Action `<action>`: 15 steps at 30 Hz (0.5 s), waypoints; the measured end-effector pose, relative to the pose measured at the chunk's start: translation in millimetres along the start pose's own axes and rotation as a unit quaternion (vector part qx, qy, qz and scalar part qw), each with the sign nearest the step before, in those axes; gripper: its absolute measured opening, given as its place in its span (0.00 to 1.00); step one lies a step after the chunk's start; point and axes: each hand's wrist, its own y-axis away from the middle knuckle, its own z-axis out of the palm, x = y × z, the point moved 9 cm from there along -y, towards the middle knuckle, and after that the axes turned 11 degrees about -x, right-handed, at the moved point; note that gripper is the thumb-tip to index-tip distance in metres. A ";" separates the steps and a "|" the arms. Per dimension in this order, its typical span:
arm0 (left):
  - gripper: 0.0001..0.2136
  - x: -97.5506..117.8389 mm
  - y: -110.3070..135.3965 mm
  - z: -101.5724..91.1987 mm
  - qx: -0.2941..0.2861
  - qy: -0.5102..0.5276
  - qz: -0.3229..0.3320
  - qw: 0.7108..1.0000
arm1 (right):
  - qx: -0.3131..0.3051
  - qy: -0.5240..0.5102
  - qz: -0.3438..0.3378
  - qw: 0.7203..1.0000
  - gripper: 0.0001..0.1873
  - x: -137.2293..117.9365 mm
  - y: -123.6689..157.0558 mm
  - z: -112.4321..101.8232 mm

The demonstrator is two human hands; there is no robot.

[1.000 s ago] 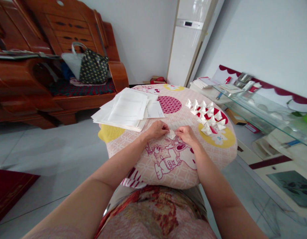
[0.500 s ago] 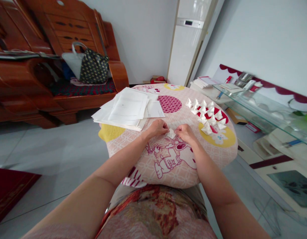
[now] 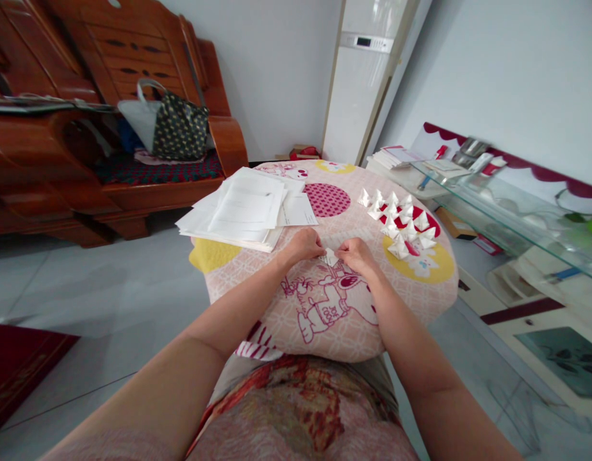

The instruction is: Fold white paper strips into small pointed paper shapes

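Between my hands, just above or on the cloth-covered round table (image 3: 277, 320), is a small folded piece of white paper (image 3: 330, 257) with print on it. My left hand (image 3: 303, 245) pinches its left corner, fingers closed. On the opposite corner my right hand (image 3: 356, 255) also pinches, thumb against fingers. To the right of my hands, several folded paper boats (image 3: 392, 221) stand grouped on the cloth. A stack of white paper sheets (image 3: 248, 205) lies on the table's left side, close beyond my left hand.
A glass-topped cabinet (image 3: 517, 214) with papers and small items runs along the right. At the left stands a wooden sofa (image 3: 171, 198) with a dark patterned bag (image 3: 180, 128) on it. A white floor-standing air conditioner (image 3: 356, 89) is behind the table.
The folded paper's outline between my fingertips differs slightly. Both hands stay in nearly the same place, still pinching it.
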 end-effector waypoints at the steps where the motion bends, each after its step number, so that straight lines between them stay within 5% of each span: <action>1: 0.06 0.5 -0.1 0.2 0.000 -0.006 -0.003 1.000 | 0.002 0.004 0.000 1.000 0.16 -0.2 -0.1 0.0; 7: 0.05 3.7 -0.6 0.0 0.008 -0.035 -0.016 0.999 | 0.014 0.001 0.022 1.000 0.15 2.0 0.5 -2.6; 15: 0.08 7.6 0.0 1.2 -0.010 -0.088 -0.029 0.996 | -0.035 -0.179 0.101 0.978 0.12 22.1 8.0 6.9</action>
